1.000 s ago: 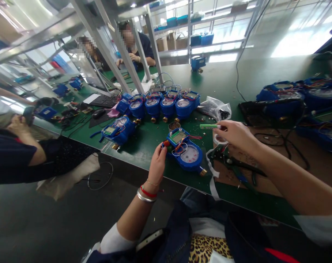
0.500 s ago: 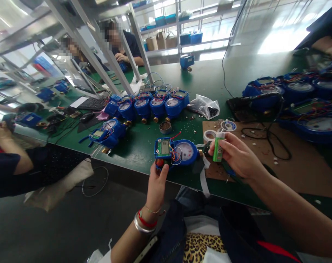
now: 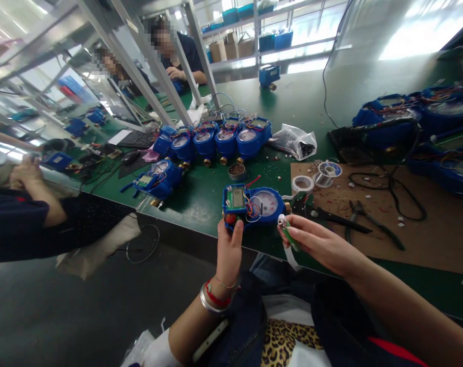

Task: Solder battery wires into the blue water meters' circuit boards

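Note:
A blue water meter (image 3: pixel 267 203) lies at the front edge of the bench, its round dial facing up. On its left end sits an uncovered circuit board with a small display (image 3: pixel 236 198), and thin coloured wires run between board and dial. My left hand (image 3: pixel 229 250) grips this end from below, thumb beside a reddish round part. Just right of the meter's brass fitting (image 3: pixel 287 207), my right hand (image 3: pixel 311 239) holds a green battery (image 3: pixel 291 239) between thumb and fingers. Its silvery end points up towards the meter; the fingers hide part of it.
Several blue meters (image 3: pixel 226 140) stand in a row behind, beside a clear plastic bag (image 3: pixel 298 141) and a small round tin (image 3: pixel 237 172). Pliers (image 3: pixel 373 221), a solder spool (image 3: pixel 327 175) and a white tape roll (image 3: pixel 303 183) lie on brown cardboard (image 3: pixel 438 244). Co-workers sit at left.
My right hand has moved down and a little left, tipping the battery so its end shows. Pliers formerly behind the hand are now visible. The view has shifted slightly; my left hand keeps its grip.

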Motion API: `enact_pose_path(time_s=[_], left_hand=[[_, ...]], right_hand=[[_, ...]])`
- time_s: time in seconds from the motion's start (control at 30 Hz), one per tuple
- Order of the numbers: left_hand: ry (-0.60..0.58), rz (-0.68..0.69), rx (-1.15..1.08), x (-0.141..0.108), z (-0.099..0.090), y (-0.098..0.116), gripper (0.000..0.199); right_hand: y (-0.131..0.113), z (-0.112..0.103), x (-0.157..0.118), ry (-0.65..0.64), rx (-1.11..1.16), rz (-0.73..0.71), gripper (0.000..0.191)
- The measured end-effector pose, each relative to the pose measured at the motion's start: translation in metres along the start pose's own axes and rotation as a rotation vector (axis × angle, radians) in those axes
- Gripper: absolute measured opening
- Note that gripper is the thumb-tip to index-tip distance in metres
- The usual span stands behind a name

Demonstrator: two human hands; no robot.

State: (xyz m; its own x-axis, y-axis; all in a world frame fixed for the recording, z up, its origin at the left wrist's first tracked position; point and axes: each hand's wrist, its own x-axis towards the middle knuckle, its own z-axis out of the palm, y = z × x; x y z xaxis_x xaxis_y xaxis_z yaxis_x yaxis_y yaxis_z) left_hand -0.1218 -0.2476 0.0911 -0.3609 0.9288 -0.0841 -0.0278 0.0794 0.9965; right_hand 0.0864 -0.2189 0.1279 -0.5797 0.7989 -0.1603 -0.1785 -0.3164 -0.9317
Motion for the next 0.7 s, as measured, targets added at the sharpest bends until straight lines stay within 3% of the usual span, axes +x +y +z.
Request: enact_pose_path(time_s=[0.13,0.27,0.43,0.7], left_hand=[[-0.002,0.012,0.055,-0.001,-0.002,-0.005,0.04],[-0.005,0.012,0.03,-0.001,-0.002,-0.009,0.039],[0.0,0.05,0.108,-0.002,-0.003,-0.007,0.037],[0.008,0.101,0.213,-0.002,-0.005,-0.008,0.037]], right_hand=[[-0.002,0.009,0.001,-0.046,0.008,0.035,0.021],[-0.003,0.016,0.006,0.015,0.002,0.06,0.029],[-0.006,0.018,0.019,0.027,0.162,0.29,0.057],[-0.01,0.03,0.034,0.009,0.244,0.579,0.049]])
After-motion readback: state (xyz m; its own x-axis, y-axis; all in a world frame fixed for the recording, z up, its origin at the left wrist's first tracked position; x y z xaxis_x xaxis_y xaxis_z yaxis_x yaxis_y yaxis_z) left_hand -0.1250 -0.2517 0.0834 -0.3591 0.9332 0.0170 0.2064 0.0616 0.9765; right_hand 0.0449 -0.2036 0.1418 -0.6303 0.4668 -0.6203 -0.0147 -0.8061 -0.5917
